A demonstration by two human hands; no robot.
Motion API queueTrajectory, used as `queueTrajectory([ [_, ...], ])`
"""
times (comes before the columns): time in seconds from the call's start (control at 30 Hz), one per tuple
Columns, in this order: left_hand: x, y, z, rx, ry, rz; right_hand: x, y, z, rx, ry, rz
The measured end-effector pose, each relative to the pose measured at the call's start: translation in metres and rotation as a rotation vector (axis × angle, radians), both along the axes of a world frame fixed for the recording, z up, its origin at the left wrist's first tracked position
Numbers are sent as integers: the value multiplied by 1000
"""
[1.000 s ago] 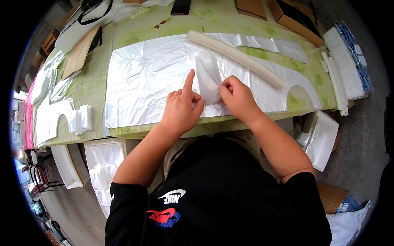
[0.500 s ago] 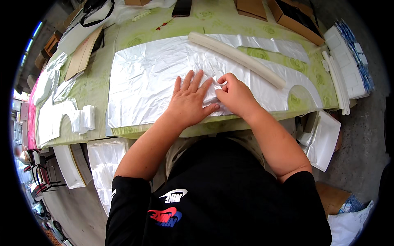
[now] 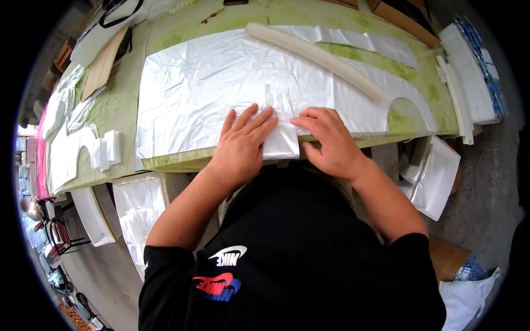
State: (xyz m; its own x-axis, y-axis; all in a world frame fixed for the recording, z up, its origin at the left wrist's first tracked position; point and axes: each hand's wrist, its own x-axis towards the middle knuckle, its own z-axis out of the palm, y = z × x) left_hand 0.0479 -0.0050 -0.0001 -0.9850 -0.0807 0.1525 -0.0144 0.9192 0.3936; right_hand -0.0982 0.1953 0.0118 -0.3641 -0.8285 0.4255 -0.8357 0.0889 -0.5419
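the left hand (image 3: 240, 146) lies flat, fingers together and outstretched, pressing the left side of a small folded white plastic piece (image 3: 280, 142) at the near edge of the green patterned desk (image 3: 118, 105), on the large white plastic sheet (image 3: 221, 83). the right hand (image 3: 327, 140) rests palm-down just beside it, fingers loosely curled. the fold seems to be getting flattened; a firm crease likely calls for steady, even pressure.

Long white foam roll (image 3: 314, 52) lies diagonally across the green patterned table (image 3: 118, 105). Flat cardboard piece (image 3: 102, 66) at far left. Stack of white sheets (image 3: 469, 77) at right edge. White trays (image 3: 439, 176) below table, right.
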Motion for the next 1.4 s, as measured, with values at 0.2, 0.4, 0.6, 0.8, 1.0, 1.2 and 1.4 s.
queueTrajectory([
  [0.2,-12,-12,0,122,66,43,-23,-22,-18,91,45,4],
  [0.4,-29,-14,3,106,41,235,-18,-39,-26,113,54,-187],
  [0.6,-43,-16,11,53,-59,266,-8,-48,-27,170,163,-334],
  [0.8,-48,-19,-4,104,204,240,-7,-49,-21,240,136,-354],
  [1.0,-50,-13,-7,-163,-73,11,-8,-50,-14,243,-3,-366],
  [1.2,-27,-6,5,67,226,-9,-28,-58,0,486,-51,-300],
  [1.4,60,29,-25,1381,-204,165,-29,-68,31,639,-191,-265],
])
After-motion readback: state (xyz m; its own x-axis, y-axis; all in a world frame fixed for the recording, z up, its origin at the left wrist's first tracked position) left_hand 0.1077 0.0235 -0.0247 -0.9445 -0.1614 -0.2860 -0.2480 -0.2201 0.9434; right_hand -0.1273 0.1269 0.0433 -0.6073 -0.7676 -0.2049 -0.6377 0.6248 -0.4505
